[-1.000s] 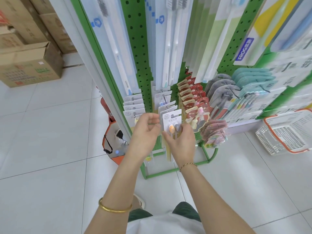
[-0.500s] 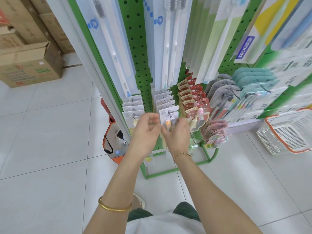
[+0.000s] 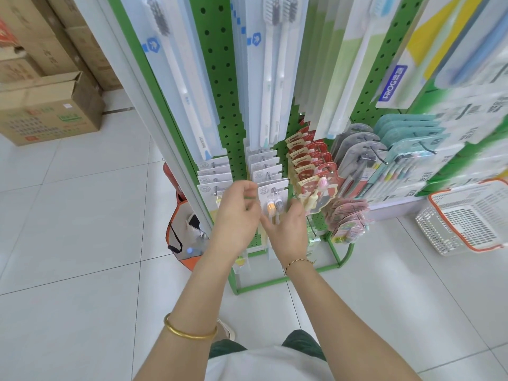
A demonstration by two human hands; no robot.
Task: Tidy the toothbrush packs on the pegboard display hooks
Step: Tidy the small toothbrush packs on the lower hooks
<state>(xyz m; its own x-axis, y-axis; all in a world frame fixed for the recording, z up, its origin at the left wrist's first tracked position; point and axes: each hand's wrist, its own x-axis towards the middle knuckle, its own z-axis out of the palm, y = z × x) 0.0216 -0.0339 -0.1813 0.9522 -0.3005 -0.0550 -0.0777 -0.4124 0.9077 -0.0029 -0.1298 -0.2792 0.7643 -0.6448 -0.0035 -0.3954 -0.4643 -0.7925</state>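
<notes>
While front pack [image 3: 280,198] hangs on low middle hook [image 3: 273,190] of pegboard [image 3: 217,78], we steady it: right hand [image 3: 290,233] loose-fingered against its lower edge, left hand [image 3: 237,213] curled beside left edge, grip unclear. We'd square pack gently, avoid tugging off hook.

Brown cardboard boxes [image 3: 49,114] left of green metal pegboard rack [image 3: 220,78]; white plastic mesh basket [image 3: 439,237] on floor [image 3: 82,270], right.
</notes>
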